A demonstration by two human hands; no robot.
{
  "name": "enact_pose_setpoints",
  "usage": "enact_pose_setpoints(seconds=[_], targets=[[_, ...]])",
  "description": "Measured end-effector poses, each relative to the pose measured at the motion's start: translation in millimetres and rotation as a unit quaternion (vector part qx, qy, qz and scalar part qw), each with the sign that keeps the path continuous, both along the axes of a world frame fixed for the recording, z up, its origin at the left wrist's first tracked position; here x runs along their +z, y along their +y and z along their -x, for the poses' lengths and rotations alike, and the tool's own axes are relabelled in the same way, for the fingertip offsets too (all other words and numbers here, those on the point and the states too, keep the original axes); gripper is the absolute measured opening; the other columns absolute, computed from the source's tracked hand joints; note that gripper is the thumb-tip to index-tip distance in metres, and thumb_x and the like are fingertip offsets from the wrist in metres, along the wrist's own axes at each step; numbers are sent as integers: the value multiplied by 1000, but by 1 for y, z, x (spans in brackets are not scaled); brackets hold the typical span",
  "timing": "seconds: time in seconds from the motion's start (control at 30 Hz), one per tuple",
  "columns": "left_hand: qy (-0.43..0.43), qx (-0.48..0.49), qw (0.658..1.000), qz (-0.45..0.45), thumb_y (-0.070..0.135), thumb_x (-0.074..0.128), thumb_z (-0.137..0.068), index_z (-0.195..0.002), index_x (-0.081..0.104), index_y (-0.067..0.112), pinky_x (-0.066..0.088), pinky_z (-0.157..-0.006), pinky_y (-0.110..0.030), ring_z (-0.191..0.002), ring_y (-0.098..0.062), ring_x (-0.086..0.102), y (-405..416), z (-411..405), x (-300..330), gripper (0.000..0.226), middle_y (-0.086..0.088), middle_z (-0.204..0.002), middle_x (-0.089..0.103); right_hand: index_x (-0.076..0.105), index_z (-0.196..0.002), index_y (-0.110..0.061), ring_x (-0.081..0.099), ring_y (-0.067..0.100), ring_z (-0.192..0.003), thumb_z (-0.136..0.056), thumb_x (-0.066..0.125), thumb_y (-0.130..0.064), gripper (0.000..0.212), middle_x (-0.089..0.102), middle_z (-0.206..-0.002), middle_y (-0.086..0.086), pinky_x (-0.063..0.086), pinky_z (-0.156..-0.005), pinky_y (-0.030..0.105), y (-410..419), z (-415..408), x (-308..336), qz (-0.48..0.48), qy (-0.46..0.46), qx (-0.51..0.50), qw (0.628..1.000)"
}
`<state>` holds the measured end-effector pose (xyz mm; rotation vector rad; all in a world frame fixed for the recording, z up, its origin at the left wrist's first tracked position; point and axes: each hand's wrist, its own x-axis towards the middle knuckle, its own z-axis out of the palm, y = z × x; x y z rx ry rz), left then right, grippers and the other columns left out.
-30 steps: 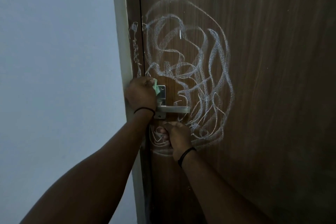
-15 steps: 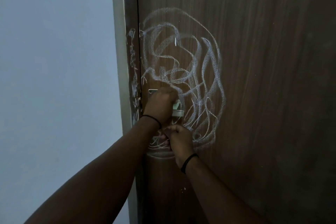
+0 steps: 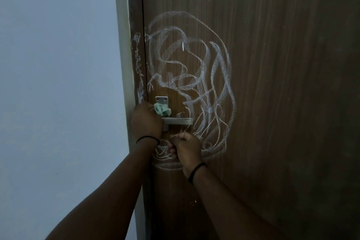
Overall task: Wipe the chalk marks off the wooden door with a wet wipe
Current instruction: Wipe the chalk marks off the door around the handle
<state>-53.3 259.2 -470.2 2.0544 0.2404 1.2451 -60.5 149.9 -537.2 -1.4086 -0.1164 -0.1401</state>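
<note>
The left hand (image 3: 147, 122) holds a crumpled green wet wipe (image 3: 162, 109). The grip is closed around the lower part of the wipe; the free wad protrudes above and to the right of the fingers. The wipe presses against the metal lock plate (image 3: 161, 99), directly above the root of the lever handle (image 3: 178, 121). The handle extends to the right of this grip.

The right hand (image 3: 187, 147) sits below the handle, just beside the left wrist. Its fingers are curled into a loose fist against the wooden door (image 3: 272, 84). Whether this grip encloses anything cannot be determined.

The chalk marks (image 3: 194, 84) lie mainly above and to the right of the left grip, forming a large looped scribble. Further loops lie below the left grip, between the wrists and partly behind the right hand. A vertical chalk streak runs along the door frame (image 3: 136, 60) directly above the left grip. Each wrist carries a dark band.
</note>
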Motion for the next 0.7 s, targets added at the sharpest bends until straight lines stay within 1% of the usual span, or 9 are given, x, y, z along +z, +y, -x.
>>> enact_pose_setpoints(seconds=[0.1,0.17,0.23,0.33,0.43,0.5,0.57,0.63,0.7], targets=[[94,2,990,107,14,61,-90,-104,70,4,52,-74,-35,-95,-35,66,5,0,-16,20,-17,-103,71,65,-89,-3,55,15,-55,-94,60,-9,9,65,-69,8,45,-51,29,1,1,-2,-14,-2,7,1000],[135,-15,984,117,21,62,-92,-103,70,3,54,-77,-37,-94,-36,66,7,2,-34,23,-18,-102,71,65,-87,-6,57,16,-57,-94,60,-9,9,66,-72,10,47,-54,31,2,0,-3,-20,-5,6,1000],[146,-54,982,103,18,62,-91,-93,71,6,49,-68,-30,-85,-32,66,8,3,-49,15,-14,-93,71,66,-93,-10,61,19,-65,-95,59,-10,7,69,-81,11,53,-61,34,4,-3,-4,-13,-14,-4,1000],[166,-136,972,94,11,65,-86,-71,70,18,46,-61,-25,-74,-22,67,6,2,-59,17,0,-73,68,65,-116,-16,68,17,-88,-96,61,-20,21,71,-102,4,59,-80,39,8,-9,-3,85,-56,-33,994],[163,-194,947,195,12,69,-84,-77,76,12,59,-65,-32,-66,-21,71,10,-2,-57,9,-5,-69,73,65,-121,-17,67,11,-94,-93,65,-21,28,70,-103,-5,58,-82,29,10,-14,-2,141,-87,-58,984],[159,-276,900,298,7,66,-87,-89,75,4,60,-58,-30,-62,-21,72,13,-2,-56,9,-9,-71,75,68,-112,-16,69,9,-87,-89,70,-14,24,71,-96,-6,58,-73,24,9,-18,-1,100,-68,-78,990],[138,-345,852,370,4,59,-92,-99,71,-2,61,-57,-29,-67,-23,74,16,0,-55,15,-13,-79,76,69,-97,-16,72,16,-81,-83,73,-5,18,74,-91,3,61,-71,31,8,-24,1,13,-30,-109,993],[98,-363,831,409,8,55,-95,-103,68,1,61,-60,-30,-75,-26,75,17,1,-52,16,-13,-84,77,68,-84,-17,73,21,-76,-80,73,1,19,74,-84,8,61,-67,33,10,-27,5,-82,-28,-141,986],[56,-358,825,434,12,55,-96,-103,67,5,61,-62,-29,-78,-26,75,19,-1,-48,16,-11,-83,77,68,-82,-18,72,20,-78,-80,70,7,25,73,-82,7,58,-65,28,19,-29,15,-168,-41,-148,974]])
